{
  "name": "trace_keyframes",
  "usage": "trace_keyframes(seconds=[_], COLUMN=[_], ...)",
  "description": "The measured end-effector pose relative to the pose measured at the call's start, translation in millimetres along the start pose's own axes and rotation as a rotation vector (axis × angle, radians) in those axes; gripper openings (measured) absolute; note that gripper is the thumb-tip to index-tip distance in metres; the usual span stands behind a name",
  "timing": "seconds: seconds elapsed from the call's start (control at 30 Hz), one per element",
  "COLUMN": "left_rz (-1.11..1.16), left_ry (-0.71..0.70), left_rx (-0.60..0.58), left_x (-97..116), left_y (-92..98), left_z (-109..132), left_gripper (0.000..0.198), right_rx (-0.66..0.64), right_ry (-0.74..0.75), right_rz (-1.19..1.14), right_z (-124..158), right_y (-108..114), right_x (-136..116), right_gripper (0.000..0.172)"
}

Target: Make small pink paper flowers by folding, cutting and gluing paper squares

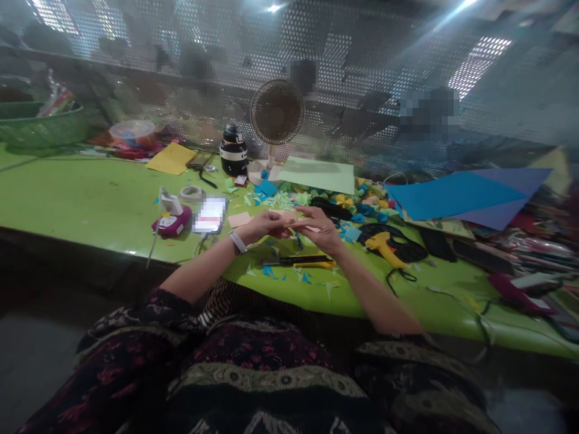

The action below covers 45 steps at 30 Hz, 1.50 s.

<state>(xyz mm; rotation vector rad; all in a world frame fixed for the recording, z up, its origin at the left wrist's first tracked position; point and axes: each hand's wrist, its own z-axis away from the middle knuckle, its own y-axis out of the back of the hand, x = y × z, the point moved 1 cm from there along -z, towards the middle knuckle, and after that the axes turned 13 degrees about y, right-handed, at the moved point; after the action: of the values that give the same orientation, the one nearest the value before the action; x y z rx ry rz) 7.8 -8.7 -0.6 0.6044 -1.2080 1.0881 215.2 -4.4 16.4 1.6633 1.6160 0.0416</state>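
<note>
— Fingers, left hand (265, 225): condition?
— Bent, thumb and fingertips pinching a piece of peach paper (288, 214).
— Fingers, right hand (320, 229)?
— Straighter, slightly spread, set at the same piece from the opposite side. Whether they clamp it: cannot tell.
— Location of piece?
— Between the two hands, over the green table (90, 196).
— Handling, as judged?
— Very light. Thin and pliable, likely to take a crease readily and to tear if tugged. Dry paper, probably not slippery. Best taken by its edges, thumb against fingertip, with light pressure; a hard squeeze could dent the middle.
— Appearance?
— Pale peach-pink, small, no print visible. Mostly covered by fingers; full outline and any folds cannot be told.
— Similar stock nearby?
— One peach sheet (239, 220), lying flat beside the left wrist. Same pale shade, straight-edged.
— Other items near?
— One yellow-and-black hand tool (312, 261), nearer the table's front edge; blue paper scraps (268, 272) just beside it.
</note>
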Motion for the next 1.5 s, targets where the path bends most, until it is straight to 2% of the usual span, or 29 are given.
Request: trace_keyframes(seconds=[0.13,0.27,0.43,0.53,1.0,1.5], left_rz=[-0.005,0.003,-0.001,-0.003,-0.044,-0.035], left_ry=[-0.043,-0.065,-0.064,-0.072,-0.094,-0.08], left_rx=[-0.013,-0.061,-0.182,-0.208,-0.189,-0.185], left_x=[-2,-3,-1,1,-2,-1], left_y=[-1.6,-2.5,-3.4,-3.6,-5.4,-6.8], left_z=[-1,0,4,6,4,5], left_gripper=[0.049,0.051,0.046,0.041,0.04,0.049], right_rx=[0.094,0.117,0.143,0.145,0.126,0.112], right_ry=[-0.132,-0.267,-0.275,-0.281,-0.277,-0.273], right_rz=[-0.073,-0.121,-0.065,-0.043,-0.001,0.017], right_z=[-1,-1,0,0,-2,-2], right_y=[-6,-13,-11,-10,-9,-10], right_x=[-6,-7,-5,-5,-14,-15], right_gripper=[0.032,0.046,0.041,0.04,0.038,0.038])
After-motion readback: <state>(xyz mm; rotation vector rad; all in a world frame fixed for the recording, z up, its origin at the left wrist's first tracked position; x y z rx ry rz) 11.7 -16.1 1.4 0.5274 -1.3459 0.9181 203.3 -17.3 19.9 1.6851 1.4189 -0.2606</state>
